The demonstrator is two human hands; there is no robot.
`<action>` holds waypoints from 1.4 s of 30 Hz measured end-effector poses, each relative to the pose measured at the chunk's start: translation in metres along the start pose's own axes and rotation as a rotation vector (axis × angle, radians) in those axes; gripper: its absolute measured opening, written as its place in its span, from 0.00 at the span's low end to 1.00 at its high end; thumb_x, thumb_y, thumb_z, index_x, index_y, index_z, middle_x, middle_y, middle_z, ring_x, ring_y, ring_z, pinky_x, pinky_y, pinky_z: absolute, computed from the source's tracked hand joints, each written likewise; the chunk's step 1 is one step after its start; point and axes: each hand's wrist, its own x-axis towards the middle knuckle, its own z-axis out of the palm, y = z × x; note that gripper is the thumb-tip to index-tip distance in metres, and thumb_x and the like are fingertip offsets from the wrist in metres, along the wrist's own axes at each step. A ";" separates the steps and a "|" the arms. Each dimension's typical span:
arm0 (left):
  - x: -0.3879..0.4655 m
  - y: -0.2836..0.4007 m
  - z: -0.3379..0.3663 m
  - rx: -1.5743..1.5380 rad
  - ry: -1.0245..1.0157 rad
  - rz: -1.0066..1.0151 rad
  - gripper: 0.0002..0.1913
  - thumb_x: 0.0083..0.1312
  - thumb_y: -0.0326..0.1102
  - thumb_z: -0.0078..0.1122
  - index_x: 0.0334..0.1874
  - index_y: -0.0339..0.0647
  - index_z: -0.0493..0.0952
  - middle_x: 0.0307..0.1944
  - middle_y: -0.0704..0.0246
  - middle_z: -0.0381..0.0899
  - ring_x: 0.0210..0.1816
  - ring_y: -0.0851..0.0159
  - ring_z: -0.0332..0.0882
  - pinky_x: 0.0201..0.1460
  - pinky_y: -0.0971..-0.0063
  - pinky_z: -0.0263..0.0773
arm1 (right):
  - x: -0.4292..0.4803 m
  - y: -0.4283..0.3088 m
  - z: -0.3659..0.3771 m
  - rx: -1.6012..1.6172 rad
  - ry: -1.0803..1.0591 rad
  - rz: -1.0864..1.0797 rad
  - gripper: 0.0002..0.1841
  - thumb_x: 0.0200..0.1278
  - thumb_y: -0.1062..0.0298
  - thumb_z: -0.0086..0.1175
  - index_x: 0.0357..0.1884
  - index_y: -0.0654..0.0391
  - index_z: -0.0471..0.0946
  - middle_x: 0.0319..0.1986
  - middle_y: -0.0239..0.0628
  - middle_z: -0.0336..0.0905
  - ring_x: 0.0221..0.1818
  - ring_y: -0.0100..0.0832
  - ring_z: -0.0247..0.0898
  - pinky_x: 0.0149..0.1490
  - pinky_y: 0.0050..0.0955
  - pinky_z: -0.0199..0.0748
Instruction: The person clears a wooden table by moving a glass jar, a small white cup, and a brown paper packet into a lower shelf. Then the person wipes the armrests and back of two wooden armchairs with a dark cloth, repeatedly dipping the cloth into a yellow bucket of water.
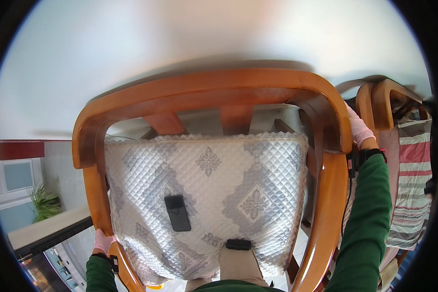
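A wooden armchair (219,82) stands against the wall, its seat covered by a quilted cushion cover (204,164) with lace edging and grey floral patterns. My left hand (104,241), in a pink glove, wraps over the chair's left armrest (96,197). Along the outer side of the curved back rail on the right lies my right hand (358,126), also pink-gloved; its fingertips are hidden behind the wood. A black smartphone (177,212) rests on the cover, left of centre. One leg in beige trousers (239,261) reaches the seat's front, with a small black object (238,244) at the knee.
To the right stand another wooden chair frame (377,104) and a seat with a striped cloth (414,153). A white wall (219,33) rises behind the armchair. At left are a green plant (45,204) and a dark-screened television (40,272). A black cable (346,211) runs along my right sleeve.
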 end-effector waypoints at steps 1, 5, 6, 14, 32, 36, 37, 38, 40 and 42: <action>0.001 -0.002 0.000 0.009 0.000 0.003 0.25 0.47 0.19 0.78 0.46 0.31 0.74 0.43 0.59 0.84 0.44 0.61 0.82 0.50 0.66 0.78 | -0.001 0.001 0.003 0.003 0.003 -0.008 0.30 0.82 0.47 0.46 0.78 0.50 0.65 0.66 0.30 0.74 0.65 0.30 0.69 0.70 0.30 0.66; 0.004 -0.005 -0.001 0.029 0.012 0.042 0.25 0.47 0.20 0.79 0.46 0.31 0.74 0.43 0.58 0.84 0.44 0.60 0.82 0.50 0.66 0.78 | -0.007 0.025 -0.003 0.189 -0.017 -0.064 0.29 0.83 0.52 0.46 0.78 0.54 0.64 0.69 0.33 0.69 0.69 0.30 0.65 0.73 0.29 0.62; 0.005 -0.006 -0.001 0.017 0.005 0.039 0.25 0.47 0.20 0.79 0.46 0.30 0.74 0.44 0.58 0.84 0.45 0.59 0.82 0.50 0.66 0.78 | -0.010 0.037 -0.004 0.107 -0.019 -0.204 0.28 0.83 0.55 0.45 0.77 0.56 0.65 0.71 0.35 0.67 0.70 0.31 0.62 0.74 0.28 0.59; -0.004 0.005 0.001 -0.113 -0.038 0.041 0.25 0.48 0.22 0.78 0.46 0.30 0.74 0.44 0.57 0.84 0.46 0.58 0.83 0.51 0.65 0.78 | -0.154 0.125 0.050 -1.259 0.463 -0.564 0.26 0.64 0.81 0.52 0.67 0.64 0.73 0.73 0.53 0.61 0.78 0.59 0.50 0.81 0.48 0.48; -0.020 0.026 0.002 0.288 0.110 -0.032 0.32 0.41 0.41 0.87 0.44 0.28 0.80 0.49 0.45 0.84 0.54 0.41 0.82 0.57 0.58 0.78 | -0.154 0.158 0.099 -1.422 0.683 -0.409 0.36 0.67 0.71 0.60 0.75 0.68 0.60 0.75 0.59 0.55 0.79 0.59 0.46 0.82 0.50 0.45; -0.024 0.035 0.000 0.325 0.078 -0.066 0.32 0.41 0.43 0.86 0.45 0.29 0.80 0.49 0.45 0.83 0.56 0.41 0.81 0.59 0.56 0.77 | -0.117 0.151 0.081 -1.595 0.825 -0.135 0.42 0.77 0.50 0.51 0.78 0.72 0.52 0.79 0.60 0.48 0.81 0.57 0.41 0.83 0.47 0.41; -0.025 0.037 0.000 0.343 0.080 -0.071 0.32 0.41 0.43 0.86 0.45 0.29 0.80 0.49 0.45 0.83 0.56 0.41 0.80 0.59 0.56 0.77 | -0.109 0.147 0.077 -1.635 0.850 -0.068 0.43 0.77 0.48 0.51 0.78 0.72 0.52 0.79 0.60 0.48 0.81 0.57 0.42 0.83 0.47 0.42; -0.027 0.039 0.000 0.328 0.080 -0.081 0.33 0.42 0.43 0.86 0.46 0.30 0.79 0.50 0.45 0.83 0.56 0.41 0.80 0.59 0.56 0.76 | -0.104 0.144 0.074 -1.662 0.868 -0.097 0.44 0.77 0.45 0.50 0.78 0.71 0.52 0.79 0.58 0.50 0.81 0.55 0.43 0.83 0.45 0.43; -0.030 0.042 0.001 0.345 0.089 -0.103 0.34 0.42 0.43 0.86 0.49 0.32 0.78 0.52 0.47 0.81 0.58 0.43 0.78 0.60 0.57 0.76 | -0.096 0.138 0.069 -1.693 0.863 0.041 0.46 0.76 0.41 0.49 0.79 0.70 0.51 0.79 0.57 0.50 0.81 0.53 0.44 0.83 0.45 0.45; -0.033 0.045 -0.001 0.330 0.079 -0.096 0.34 0.43 0.44 0.86 0.48 0.32 0.78 0.51 0.48 0.81 0.58 0.44 0.79 0.60 0.57 0.76 | -0.093 0.134 0.067 -1.711 0.869 0.058 0.47 0.76 0.38 0.49 0.79 0.69 0.51 0.79 0.56 0.49 0.80 0.54 0.45 0.82 0.45 0.47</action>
